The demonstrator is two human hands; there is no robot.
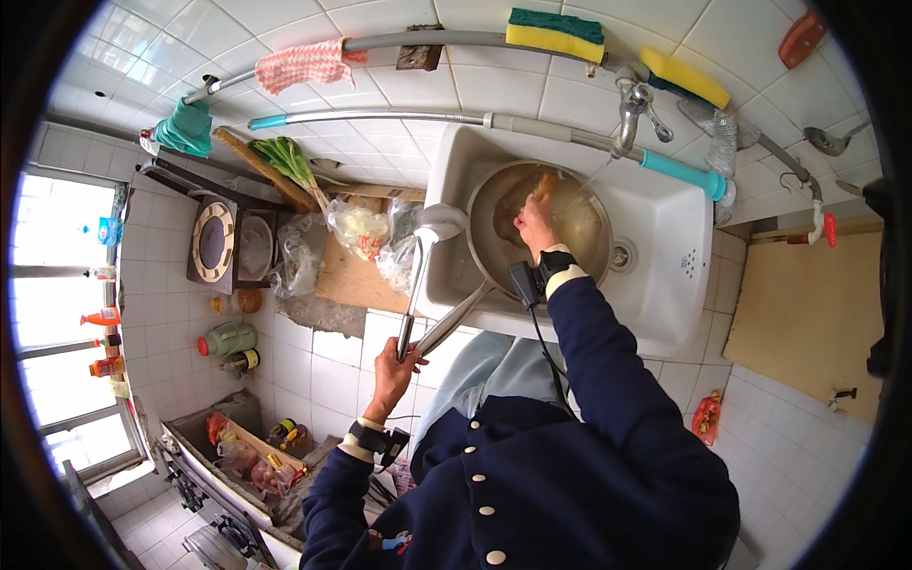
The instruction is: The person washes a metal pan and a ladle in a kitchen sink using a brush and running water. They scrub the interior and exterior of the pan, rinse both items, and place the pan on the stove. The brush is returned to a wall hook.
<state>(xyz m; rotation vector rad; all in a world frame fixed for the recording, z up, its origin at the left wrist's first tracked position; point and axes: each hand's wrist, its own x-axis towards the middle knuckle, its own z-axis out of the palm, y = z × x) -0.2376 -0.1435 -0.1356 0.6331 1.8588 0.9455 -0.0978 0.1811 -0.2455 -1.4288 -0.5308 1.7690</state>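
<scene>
A metal wok (595, 246) with some water in it sits in the white ceramic sink (659, 214), its long handle (456, 320) reaching over the front rim. My left hand (393, 374) grips the end of that handle together with a metal ladle (440, 222), whose bowl is at the sink's left rim. Inside the wok, my right hand (536, 222) holds a small brown scrubber (545, 185) against the far part of the inner surface. A thin stream of water falls into the wok from the faucet (632, 107). My fingers partly hide the scrubber.
Behind the sink runs a pipe carrying two sponges (556, 35) and a checked cloth (303, 65). A telescopic pole (527, 127) crosses the sink's back. Left of it lie green onions (285, 160) and plastic bags (360, 228). A stove (214, 242) stands farther left.
</scene>
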